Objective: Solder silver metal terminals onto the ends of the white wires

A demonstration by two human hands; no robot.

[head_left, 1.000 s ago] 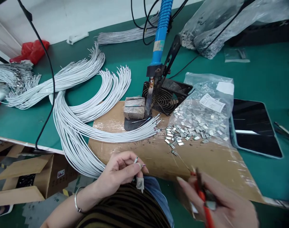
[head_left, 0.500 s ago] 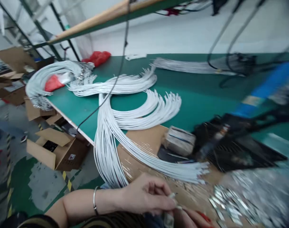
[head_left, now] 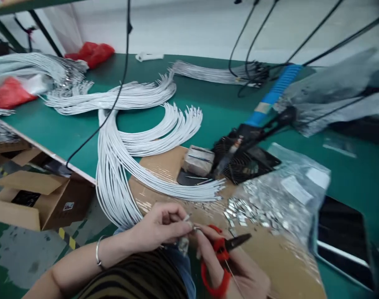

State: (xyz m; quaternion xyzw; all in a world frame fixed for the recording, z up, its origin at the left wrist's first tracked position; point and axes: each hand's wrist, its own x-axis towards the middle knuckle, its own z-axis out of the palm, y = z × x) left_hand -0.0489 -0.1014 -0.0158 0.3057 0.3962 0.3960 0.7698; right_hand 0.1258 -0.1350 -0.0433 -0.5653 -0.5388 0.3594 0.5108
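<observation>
My left hand (head_left: 166,226), with a silver bangle (head_left: 98,251) on its wrist, pinches a small whitish piece between thumb and fingertips; its kind is hard to make out. Red-handled scissors (head_left: 219,249) rest in my right hand (head_left: 243,265), dark blades pointing right. My right thumb and finger also pinch something thin and small right beside the left fingertips. Below the left fingers hangs a small pale, crumpled piece (head_left: 183,245). Just beyond my hands, a bundle of white cables (head_left: 177,189) curves across cardboard (head_left: 160,164), its cut ends to the right.
Small metal pieces (head_left: 239,211) spill from a clear plastic bag (head_left: 297,187). A soldering iron with a blue hose (head_left: 278,89) and black fan (head_left: 239,160) stand behind. A dark-screened device (head_left: 343,236) lies right. More white cables (head_left: 114,97) lie left; an open carton (head_left: 52,199) is on the floor.
The view has swung right and down, so the bench things sit further left. The scissors and my right hand now show fully. Both hands still meet at the fingertips.
</observation>
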